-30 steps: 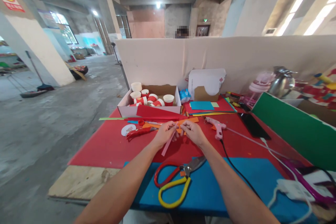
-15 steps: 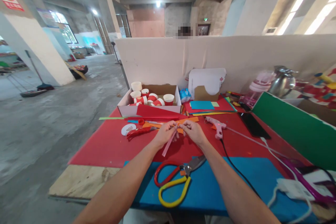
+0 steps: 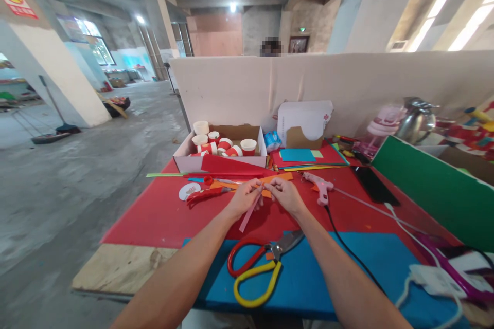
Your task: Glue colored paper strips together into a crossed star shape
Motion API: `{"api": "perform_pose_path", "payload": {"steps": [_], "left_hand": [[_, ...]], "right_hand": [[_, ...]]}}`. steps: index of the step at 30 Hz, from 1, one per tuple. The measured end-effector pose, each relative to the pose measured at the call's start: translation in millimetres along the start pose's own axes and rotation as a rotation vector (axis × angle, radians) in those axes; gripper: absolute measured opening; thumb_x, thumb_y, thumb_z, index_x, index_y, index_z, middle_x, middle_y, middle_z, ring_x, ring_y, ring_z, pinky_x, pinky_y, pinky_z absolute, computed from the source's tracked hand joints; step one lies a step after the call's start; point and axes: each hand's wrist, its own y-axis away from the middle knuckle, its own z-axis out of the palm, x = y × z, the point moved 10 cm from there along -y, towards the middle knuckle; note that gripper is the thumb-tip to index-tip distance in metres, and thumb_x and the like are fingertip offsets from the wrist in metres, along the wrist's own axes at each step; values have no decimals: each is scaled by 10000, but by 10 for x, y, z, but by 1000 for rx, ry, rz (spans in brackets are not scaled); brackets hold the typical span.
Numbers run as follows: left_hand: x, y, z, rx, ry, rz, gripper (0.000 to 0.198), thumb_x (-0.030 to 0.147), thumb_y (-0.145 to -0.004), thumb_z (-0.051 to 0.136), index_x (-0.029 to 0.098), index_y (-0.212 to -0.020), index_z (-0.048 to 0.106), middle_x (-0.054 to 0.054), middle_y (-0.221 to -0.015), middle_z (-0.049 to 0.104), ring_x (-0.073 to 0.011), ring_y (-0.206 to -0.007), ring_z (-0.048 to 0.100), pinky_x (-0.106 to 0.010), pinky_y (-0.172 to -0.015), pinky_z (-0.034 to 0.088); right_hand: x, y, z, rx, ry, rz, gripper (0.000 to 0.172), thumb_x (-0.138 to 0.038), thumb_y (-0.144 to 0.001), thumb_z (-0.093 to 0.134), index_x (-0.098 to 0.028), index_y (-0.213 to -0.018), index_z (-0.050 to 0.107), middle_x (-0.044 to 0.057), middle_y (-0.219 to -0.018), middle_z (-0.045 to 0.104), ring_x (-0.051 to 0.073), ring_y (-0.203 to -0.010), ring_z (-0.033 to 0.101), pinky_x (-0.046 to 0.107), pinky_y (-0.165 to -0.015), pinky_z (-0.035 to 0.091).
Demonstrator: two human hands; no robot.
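Note:
My left hand (image 3: 247,196) is closed on a narrow pink paper strip (image 3: 249,217), whose free end hangs down toward me. Beside it, my right hand (image 3: 284,193) pinches at the strip's upper end, fingertips almost touching those of the left; what exactly lies between them is too small to make out. Orange paper pieces (image 3: 284,177) lie just behind both hands. Between my forearms rest large scissors (image 3: 266,262) with one red and one yellow handle, blades spread. A pink glue gun (image 3: 319,185) lies right of my right hand, and red-handled pliers (image 3: 206,195) lie to the left.
Behind the hands stands a white box (image 3: 181,163) of red and white paper cups. A black phone (image 3: 373,185) with a white cable and a green panel (image 3: 428,190) occupy the right. Blue sheeting (image 3: 358,252) covers the near edge; a white partition (image 3: 231,87) closes the back.
Both hands stay together at the strip with only slight finger movement. The whole view has shifted very slightly; nothing on the table has visibly moved.

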Motion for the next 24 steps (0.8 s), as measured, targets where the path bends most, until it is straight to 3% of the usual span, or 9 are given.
{"api": "perform_pose_path", "payload": {"steps": [7, 24], "left_hand": [[-14, -10, 3, 0, -21, 10, 371, 534, -753, 525, 174, -833, 493, 48, -471, 517, -76, -369, 459, -183, -406, 391], [-18, -9, 27, -11, -23, 20, 375, 544, -752, 516, 184, -838, 461, 51, -470, 514, -86, -371, 459, -190, -405, 387]], "right_hand": [[-15, -18, -9, 29, 16, -39, 379, -552, -723, 543, -203, -594, 467, -40, -473, 463, 98, -443, 406, 227, -436, 300], [26, -25, -21, 60, 80, -81, 343, -502, -753, 532, -201, -601, 469, -39, -518, 449, 103, -479, 389, 233, -464, 291]]}}
